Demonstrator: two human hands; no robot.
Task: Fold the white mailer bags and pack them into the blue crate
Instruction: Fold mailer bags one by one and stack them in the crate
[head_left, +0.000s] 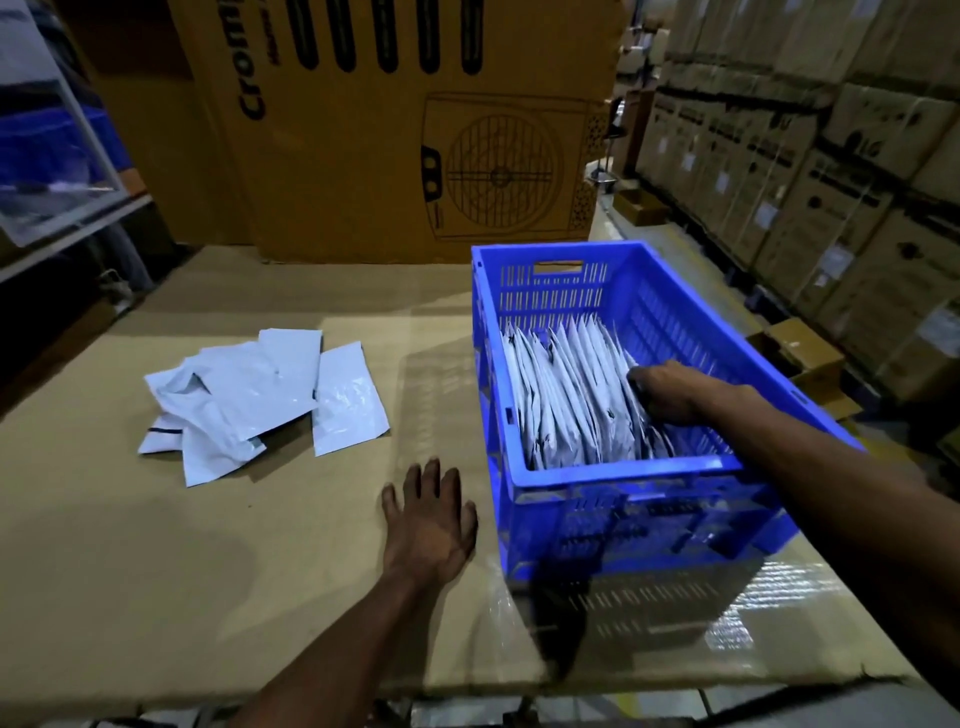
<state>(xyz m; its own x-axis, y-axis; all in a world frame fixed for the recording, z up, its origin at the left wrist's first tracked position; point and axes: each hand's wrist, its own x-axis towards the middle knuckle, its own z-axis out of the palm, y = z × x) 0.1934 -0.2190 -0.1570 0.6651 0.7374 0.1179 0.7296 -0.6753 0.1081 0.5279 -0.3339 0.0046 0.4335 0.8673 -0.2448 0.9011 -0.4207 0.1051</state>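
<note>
Left hand (428, 525) spread flat on my cardboard top (156, 545); right hand (670, 392) in blue crate (623, 475), fingers curled onto packed bags (566, 395); loose bags (260, 395) well left

We see a flat brown cardboard sheet (156, 545) serving as the work surface. On its right side stands a blue slotted plastic crate (644, 499). On the left, well apart from the crate, lies a loose pile of white plastic mailer bags (260, 395), overlapping one another. Our left hand (428, 519) rests flat on the cardboard just beside the crate's near corner.
</note>
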